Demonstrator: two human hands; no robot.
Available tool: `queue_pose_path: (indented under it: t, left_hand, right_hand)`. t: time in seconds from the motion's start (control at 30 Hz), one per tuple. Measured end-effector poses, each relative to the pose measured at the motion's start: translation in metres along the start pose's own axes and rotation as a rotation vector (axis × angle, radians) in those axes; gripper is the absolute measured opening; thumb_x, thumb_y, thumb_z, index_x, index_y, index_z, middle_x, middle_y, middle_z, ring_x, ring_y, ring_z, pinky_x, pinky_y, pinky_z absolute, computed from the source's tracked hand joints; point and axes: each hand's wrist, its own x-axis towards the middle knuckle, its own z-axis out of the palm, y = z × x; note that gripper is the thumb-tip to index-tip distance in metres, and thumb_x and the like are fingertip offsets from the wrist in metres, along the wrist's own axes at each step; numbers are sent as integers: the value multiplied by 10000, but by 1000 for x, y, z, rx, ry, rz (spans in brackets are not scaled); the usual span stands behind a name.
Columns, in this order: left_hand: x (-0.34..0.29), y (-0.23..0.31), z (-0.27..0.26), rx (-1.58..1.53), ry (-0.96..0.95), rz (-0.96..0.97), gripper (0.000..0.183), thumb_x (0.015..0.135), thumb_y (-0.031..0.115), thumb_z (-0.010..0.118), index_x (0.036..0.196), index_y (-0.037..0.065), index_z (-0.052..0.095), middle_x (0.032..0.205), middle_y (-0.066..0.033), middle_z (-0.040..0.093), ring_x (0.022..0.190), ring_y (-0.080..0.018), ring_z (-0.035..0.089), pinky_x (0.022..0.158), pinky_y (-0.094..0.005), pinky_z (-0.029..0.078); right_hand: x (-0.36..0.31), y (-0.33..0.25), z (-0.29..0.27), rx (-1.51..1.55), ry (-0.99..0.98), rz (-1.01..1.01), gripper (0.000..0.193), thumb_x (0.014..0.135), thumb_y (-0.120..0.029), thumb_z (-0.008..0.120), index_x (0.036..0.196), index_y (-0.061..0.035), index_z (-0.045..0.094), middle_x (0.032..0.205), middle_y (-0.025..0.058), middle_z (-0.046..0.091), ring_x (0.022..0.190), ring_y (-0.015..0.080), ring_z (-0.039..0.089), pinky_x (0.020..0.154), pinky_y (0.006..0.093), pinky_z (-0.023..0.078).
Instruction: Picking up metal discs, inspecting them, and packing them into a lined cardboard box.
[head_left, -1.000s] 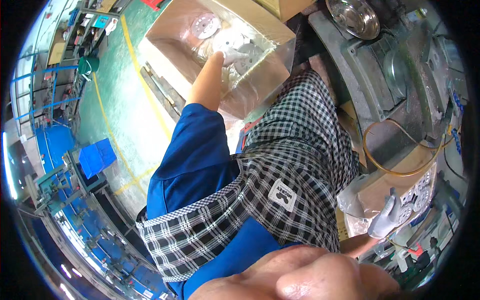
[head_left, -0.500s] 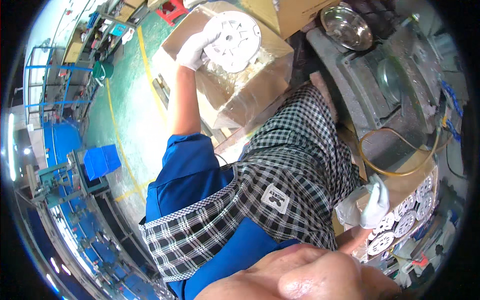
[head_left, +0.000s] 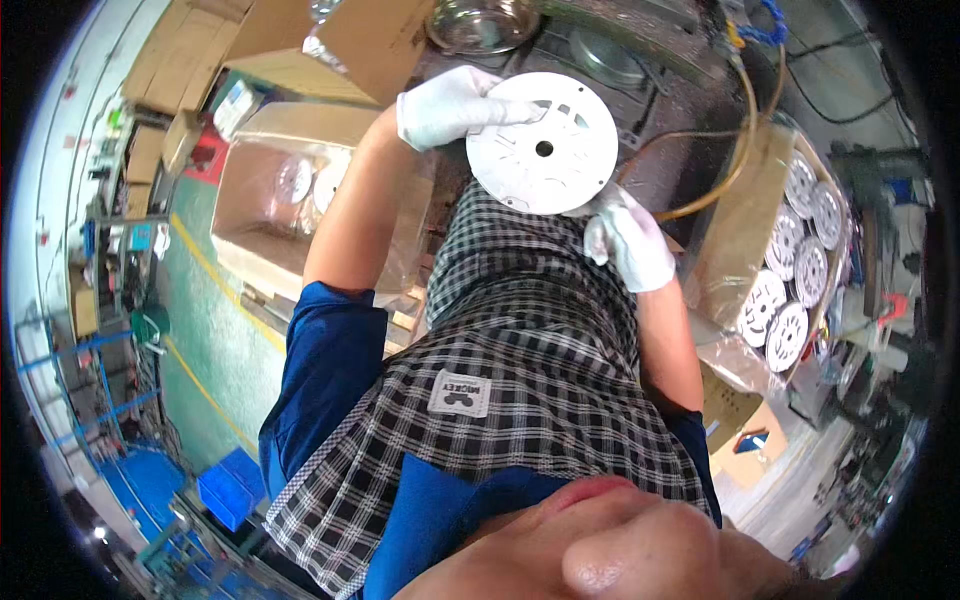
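Note:
A white round metal disc (head_left: 500,165) with a dark centre hole and several slots is held up over my lap. My left hand (head_left: 450,108), in a white glove, grips its left upper rim, fingers lying across the face. My right hand (head_left: 635,240), also gloved, is at the disc's lower right rim with its fingers bent and closed against the edge. Its fingertips are partly hidden there.
An open carton (head_left: 250,235) at left holds similar discs. Another lined carton (head_left: 735,240) at right holds several slotted discs. Ahead are a dark machine bed (head_left: 670,95), a shiny metal bowl (head_left: 480,28) and a looping yellowish hose (head_left: 748,130).
My left hand has carried the disc from over the left carton to in front of me. My right hand has come from beside the right carton to the disc's rim. The view has turned right.

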Motion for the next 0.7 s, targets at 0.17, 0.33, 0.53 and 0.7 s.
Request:
queue_pose_path:
  t: [0.17, 0.33, 0.53, 0.7]
  left_hand:
    - [17, -2, 36, 78, 25, 85, 594, 908, 517, 496, 1046, -41, 646, 749, -50, 648, 627, -86, 529, 581, -218, 431]
    - [21, -36, 26, -8, 275, -57, 699, 906, 594, 410, 1191, -28, 551, 667, -65, 565, 541, -128, 508, 509, -228, 406]
    - [6, -53, 37, -62, 373, 17, 714, 907, 593, 408, 1193, -51, 526, 586, -75, 548, 523, -115, 522, 467, -227, 405]
    - [10, -56, 35, -329, 79, -148, 942, 841, 751, 240, 1220, -78, 476, 684, -149, 595, 520, -136, 538, 433, -236, 400]
  right_hand:
    - [3, -7, 5, 191, 306, 18, 190, 893, -90, 555, 1040, 27, 583, 697, 50, 615, 459, 108, 511, 391, 229, 401]
    - [2, -6, -14, 299, 267, -25, 225, 875, -80, 557, 1073, 26, 570, 801, 89, 637, 476, 133, 515, 405, 248, 409]
    - [1, -26, -11, 167, 233, -114, 225, 884, -94, 572, 1050, 55, 586, 768, 74, 634, 499, 108, 530, 432, 226, 431]
    - [-1, -40, -5, -345, 285, -152, 218, 882, -98, 550, 1055, 19, 614, 843, 99, 645, 648, 173, 601, 629, 276, 494]
